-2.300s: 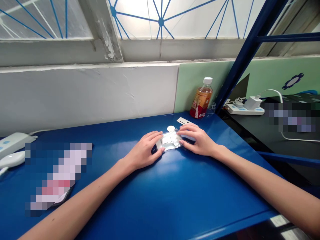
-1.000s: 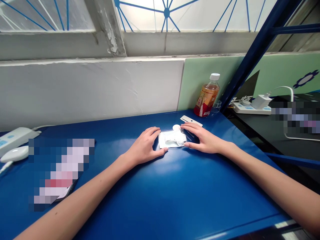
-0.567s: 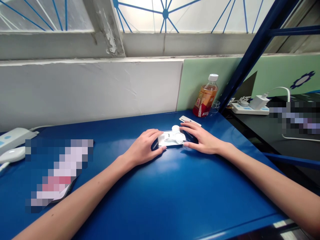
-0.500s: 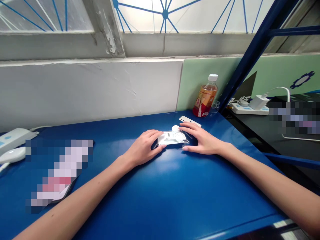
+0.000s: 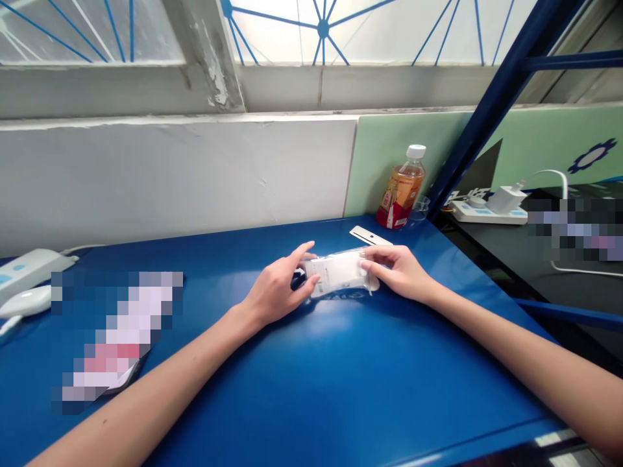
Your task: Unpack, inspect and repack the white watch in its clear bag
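A small clear plastic packet (image 5: 339, 272) with white contents is tilted up on edge, just above the blue table (image 5: 311, 383). My left hand (image 5: 277, 290) pinches its left end between thumb and fingers. My right hand (image 5: 398, 270) grips its right end, fingers curled round it. A dark object shows under the packet by my left fingers, too hidden to name.
A white flat card (image 5: 370, 236) lies just behind the packet. A bottle of amber drink (image 5: 402, 190) stands at the table's far right corner beside a blue frame post. A power strip with charger (image 5: 489, 209) sits to the right. White devices (image 5: 26, 285) lie at far left.
Both hands lay flat against the packet's ends on the table; now they grip it and have tipped it up toward me. The white round piece behind it is no longer seen.
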The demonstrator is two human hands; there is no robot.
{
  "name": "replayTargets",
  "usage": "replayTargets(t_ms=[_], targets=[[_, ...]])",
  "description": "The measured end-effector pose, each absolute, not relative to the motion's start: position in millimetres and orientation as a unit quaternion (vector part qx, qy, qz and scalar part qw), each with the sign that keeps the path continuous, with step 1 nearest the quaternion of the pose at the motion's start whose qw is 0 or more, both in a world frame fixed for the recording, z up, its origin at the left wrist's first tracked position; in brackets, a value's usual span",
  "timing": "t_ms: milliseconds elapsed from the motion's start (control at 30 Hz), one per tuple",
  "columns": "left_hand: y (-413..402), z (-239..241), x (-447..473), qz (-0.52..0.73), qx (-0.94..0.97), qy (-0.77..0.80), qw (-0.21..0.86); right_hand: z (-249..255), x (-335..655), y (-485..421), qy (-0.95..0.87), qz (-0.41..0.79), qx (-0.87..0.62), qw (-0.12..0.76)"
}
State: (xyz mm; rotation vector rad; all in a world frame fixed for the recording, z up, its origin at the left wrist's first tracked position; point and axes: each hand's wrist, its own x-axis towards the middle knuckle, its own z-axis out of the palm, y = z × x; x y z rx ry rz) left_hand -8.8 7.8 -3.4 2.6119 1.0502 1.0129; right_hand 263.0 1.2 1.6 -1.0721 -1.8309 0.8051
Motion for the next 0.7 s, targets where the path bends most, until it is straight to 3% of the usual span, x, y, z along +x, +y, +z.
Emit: replayTargets(t_ms=[167, 300, 467, 567, 700], targets=[[8.4, -0.4, -7.4, 0.282, 0.891, 0.346, 0.087, -3.3, 261.9, 5.2, -0.708, 0.347, -0.457, 0.413], [10.4, 2.4, -6.7, 0.249, 0.892, 0.359, 0.111, -7.6, 265.2, 7.6, -0.759, 0.26, -0.446, 0.396], [12.7, 2.8, -5.9, 0.21, 0.897, 0.374, 0.106, -3.6, 272.8, 7.7, -0.863, 0.106, -0.403, 0.285], [13.3, 2.0, -6.2, 0.196, 0.897, 0.384, 0.102, -0.3, 275.5, 7.2, -0.898, 0.099, -0.369, 0.219], [12.5, 1.7, -5.9, 0.189, 0.899, 0.384, 0.098, -0.9, 275.6, 7.6, -0.901, 0.106, -0.371, 0.199]])
